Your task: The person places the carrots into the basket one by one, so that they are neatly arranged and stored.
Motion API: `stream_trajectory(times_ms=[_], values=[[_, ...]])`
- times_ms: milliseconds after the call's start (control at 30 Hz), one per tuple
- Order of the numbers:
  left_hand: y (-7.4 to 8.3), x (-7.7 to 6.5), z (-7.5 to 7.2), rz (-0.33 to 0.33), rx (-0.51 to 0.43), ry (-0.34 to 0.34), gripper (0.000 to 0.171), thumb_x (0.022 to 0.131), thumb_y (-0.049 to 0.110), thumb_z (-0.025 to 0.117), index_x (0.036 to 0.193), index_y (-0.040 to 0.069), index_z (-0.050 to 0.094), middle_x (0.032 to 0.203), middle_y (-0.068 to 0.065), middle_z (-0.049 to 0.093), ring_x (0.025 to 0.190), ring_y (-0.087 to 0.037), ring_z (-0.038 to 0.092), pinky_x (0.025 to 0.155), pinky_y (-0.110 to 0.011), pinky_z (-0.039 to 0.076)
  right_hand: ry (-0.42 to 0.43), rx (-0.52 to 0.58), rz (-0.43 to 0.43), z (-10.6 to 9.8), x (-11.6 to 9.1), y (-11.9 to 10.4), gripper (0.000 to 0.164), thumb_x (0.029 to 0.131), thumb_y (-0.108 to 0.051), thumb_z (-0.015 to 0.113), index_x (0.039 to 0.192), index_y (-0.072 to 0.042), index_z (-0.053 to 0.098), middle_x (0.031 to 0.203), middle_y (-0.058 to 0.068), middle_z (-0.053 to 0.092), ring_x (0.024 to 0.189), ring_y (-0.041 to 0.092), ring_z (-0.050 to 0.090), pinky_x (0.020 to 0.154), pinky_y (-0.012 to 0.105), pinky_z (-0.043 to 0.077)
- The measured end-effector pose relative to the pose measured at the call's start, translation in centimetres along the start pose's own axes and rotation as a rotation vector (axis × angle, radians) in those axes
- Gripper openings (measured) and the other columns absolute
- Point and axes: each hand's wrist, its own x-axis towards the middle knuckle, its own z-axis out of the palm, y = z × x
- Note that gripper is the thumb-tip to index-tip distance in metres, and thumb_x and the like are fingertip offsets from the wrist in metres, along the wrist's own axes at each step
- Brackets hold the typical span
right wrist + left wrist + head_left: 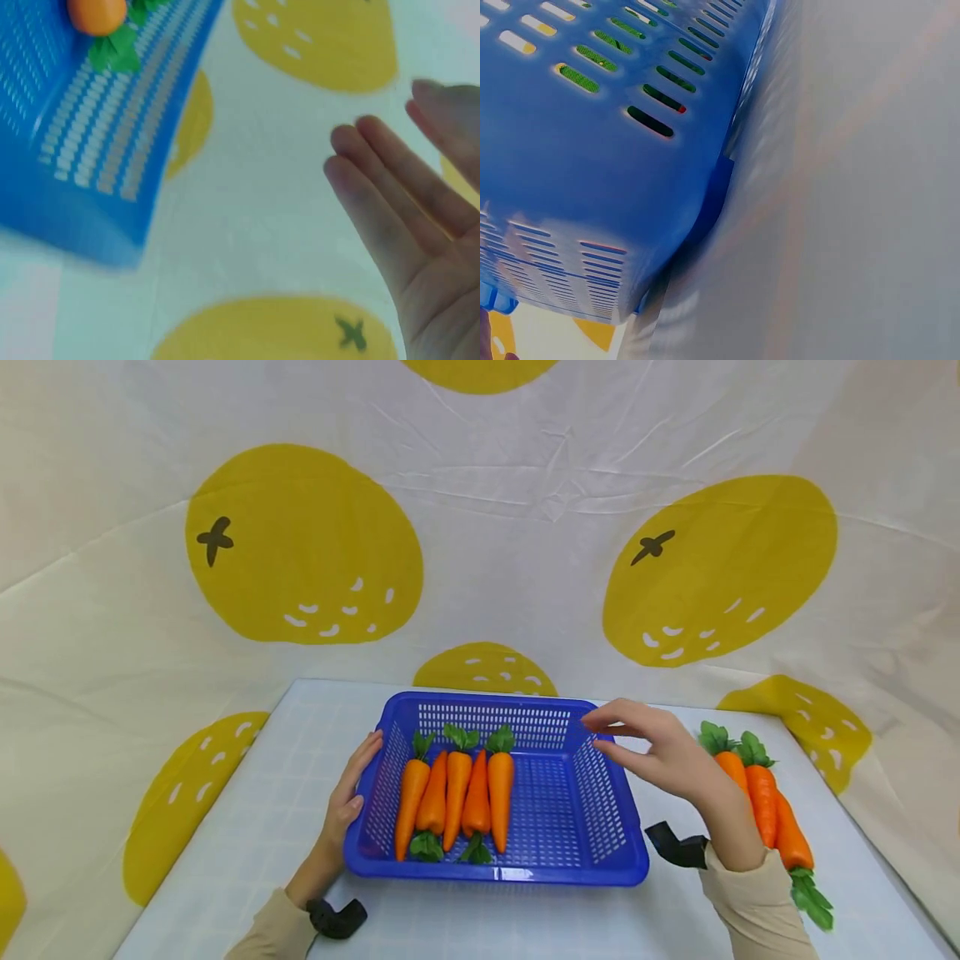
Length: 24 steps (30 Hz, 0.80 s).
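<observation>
A blue plastic basket (546, 806) with slotted walls sits in the middle of the table. Several orange carrots (501, 797) lie side by side in its left half, their green tops pointing alternately to the far and near side. My left hand (347, 793) rests along the basket's left wall with its fingers extended. Over the far right corner hovers my right hand (656, 752), thumb and fingers spread apart with nothing between them. The right wrist view shows those fingers (379, 214) off to the side of the basket wall (112, 127).
Three more carrots (762, 806) lie on the white table (247, 827) to the right, partly behind my right forearm. A cloth (510, 560) with large yellow fruit prints hangs behind the table and at its sides.
</observation>
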Motion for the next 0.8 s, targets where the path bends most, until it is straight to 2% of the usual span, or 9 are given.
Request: stream_trajectory(times_ms=[133, 233, 400, 500, 633, 800], values=[[-0.2, 0.1, 0.0, 0.016, 0.003, -0.001, 0.06, 0.097, 0.024, 0.035, 0.15, -0.004, 0.035, 0.16, -0.018, 0.026, 0.15, -0.026, 0.017, 0.114, -0.023, 0.019, 0.185, -0.1, 0.05, -2.1, -2.6, 0.4, 0.049, 0.071, 0.022, 0.074, 0.113, -0.003, 0.068, 0.106, 0.006, 0.069, 0.1, 0.011, 0.066, 0.083, 0.017, 0.051], [-0.1, 0.0, 0.0, 0.027, 0.006, 0.009, 0.059, 0.097, 0.023, 0.034, 0.149, -0.005, 0.037, 0.159, -0.019, 0.027, 0.15, -0.027, 0.016, 0.115, -0.025, 0.018, 0.317, -0.167, 0.11, -3.3, -4.9, 1.5, 0.048, 0.069, 0.024, 0.074, 0.111, 0.0, 0.069, 0.102, 0.009, 0.07, 0.098, 0.003, 0.064, 0.082, 0.012, 0.049], [0.2, -0.2, 0.0, 0.039, -0.017, 0.036, 0.058, 0.095, 0.019, 0.033, 0.146, -0.008, 0.039, 0.157, -0.022, 0.029, 0.15, -0.027, 0.017, 0.115, -0.025, 0.02, 0.485, -0.16, 0.304, -4.7, -8.4, 2.9, 0.038, 0.078, 0.021, 0.069, 0.112, 0.005, 0.069, 0.104, 0.003, 0.068, 0.098, 0.001, 0.062, 0.082, 0.008, 0.046], [0.2, -0.2, 0.1, 0.052, -0.031, 0.034, 0.058, 0.094, 0.017, 0.032, 0.145, -0.01, 0.039, 0.157, -0.023, 0.029, 0.15, -0.027, 0.017, 0.115, -0.025, 0.021, 0.577, -0.138, 0.468, -5.2, -10.3, 3.5, 0.027, 0.086, 0.01, 0.067, 0.113, 0.006, 0.067, 0.104, -0.007, 0.066, 0.095, 0.001, 0.062, 0.082, 0.007, 0.045], [0.1, -0.1, 0.1, 0.078, -0.049, 0.035, 0.058, 0.094, 0.016, 0.031, 0.144, -0.012, 0.039, 0.157, -0.023, 0.03, 0.15, -0.028, 0.018, 0.115, -0.026, 0.02, 0.663, -0.144, 0.661, -5.5, -11.9, 4.7, 0.026, 0.094, -0.007, 0.066, 0.117, 0.004, 0.066, 0.102, -0.014, 0.064, 0.092, -0.002, 0.06, 0.08, 0.005, 0.044], [-0.1, 0.1, 0.2, 0.105, -0.061, 0.033, 0.058, 0.094, 0.015, 0.031, 0.144, -0.013, 0.039, 0.156, -0.025, 0.03, 0.149, -0.03, 0.018, 0.117, -0.028, 0.018, 0.69, -0.134, 0.829, -5.7, -13.2, 6.8, 0.031, 0.097, -0.019, 0.063, 0.121, -0.001, 0.066, 0.099, -0.022, 0.061, 0.09, -0.006, 0.056, 0.076, 0.002, 0.042]])
